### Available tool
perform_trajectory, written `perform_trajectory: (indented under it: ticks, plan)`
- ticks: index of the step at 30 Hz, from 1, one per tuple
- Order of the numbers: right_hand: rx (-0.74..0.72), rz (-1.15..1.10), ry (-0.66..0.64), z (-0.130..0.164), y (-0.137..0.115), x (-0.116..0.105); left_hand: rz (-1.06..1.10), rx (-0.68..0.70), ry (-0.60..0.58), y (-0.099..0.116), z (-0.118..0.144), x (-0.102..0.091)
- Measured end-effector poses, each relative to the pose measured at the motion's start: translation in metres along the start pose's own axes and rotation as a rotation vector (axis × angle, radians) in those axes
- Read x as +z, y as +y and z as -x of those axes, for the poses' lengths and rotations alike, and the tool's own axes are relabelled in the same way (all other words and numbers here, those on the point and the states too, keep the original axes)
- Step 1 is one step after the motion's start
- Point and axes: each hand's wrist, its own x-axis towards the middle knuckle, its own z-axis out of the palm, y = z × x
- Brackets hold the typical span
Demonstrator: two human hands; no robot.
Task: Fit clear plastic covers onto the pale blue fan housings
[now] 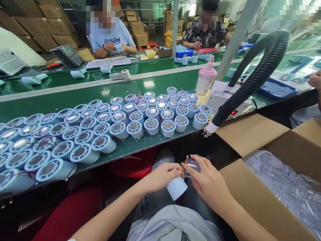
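Note:
Above my lap, my left hand (163, 175) grips a light-blue cylindrical housing (177, 188), its plain side tilted toward me. Thin wires with a small white connector (187, 158) stick up beside it. A transparent plastic cup (193, 166) is between the fingers and thumb of my right hand (208, 177), close against the housing. My fingers partly cover both parts, and I cannot tell whether they touch. On the bench just ahead stand rows of similar light-blue housings (168, 128) with round metallic centres and thin red wires.
An open cardboard box (250, 187) of transparent plastic parts (278, 180) stands at the right. A black flexible hose (265, 67) arches from a white machine (223, 97) and ends above the bench edge. A pink-topped bottle (206, 78) stands nearby. Two people sit across the green bench (140, 154).

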Motion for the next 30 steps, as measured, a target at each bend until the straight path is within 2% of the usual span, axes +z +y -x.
perform_trajectory:
  ticks: [4, 6, 8, 11, 15, 18, 21, 24, 27, 30]
  plan:
    - [0.010, -0.186, -0.146, -0.016, 0.007, 0.002, -0.396, 0.232, 0.184, 0.002, 0.020, -0.004]
    - [0.041, -0.331, -0.260, -0.020, 0.008, -0.001, -0.507, 0.307, 0.247, -0.002, 0.025, -0.005]
    - [0.106, -0.519, -0.356, -0.023, 0.007, -0.005, -0.453, 0.336, 0.302, -0.009, 0.027, -0.007]
    - [0.213, -0.762, -0.356, -0.028, 0.005, -0.010, -0.358, 0.377, 0.346, -0.021, 0.025, -0.013]
    - [0.333, -0.936, -0.308, -0.032, 0.003, -0.011, -0.388, 0.464, 0.305, -0.031, 0.020, -0.021]
    - [0.454, -1.028, -0.255, -0.035, 0.004, -0.011, -0.423, 0.474, 0.201, -0.029, 0.021, -0.022]
    - [0.533, -1.167, -0.219, -0.036, 0.007, -0.013, -0.334, 0.456, 0.113, -0.024, 0.026, -0.021]
    - [0.444, -1.265, -0.280, -0.032, 0.011, -0.015, -0.124, 0.373, 0.092, -0.022, 0.031, -0.016]
    - [0.226, -1.034, -0.297, -0.023, 0.011, -0.018, 0.097, 0.296, 0.103, -0.025, 0.034, -0.013]
    - [0.125, -0.823, -0.237, -0.016, 0.009, -0.021, 0.171, 0.267, 0.079, -0.026, 0.037, -0.011]
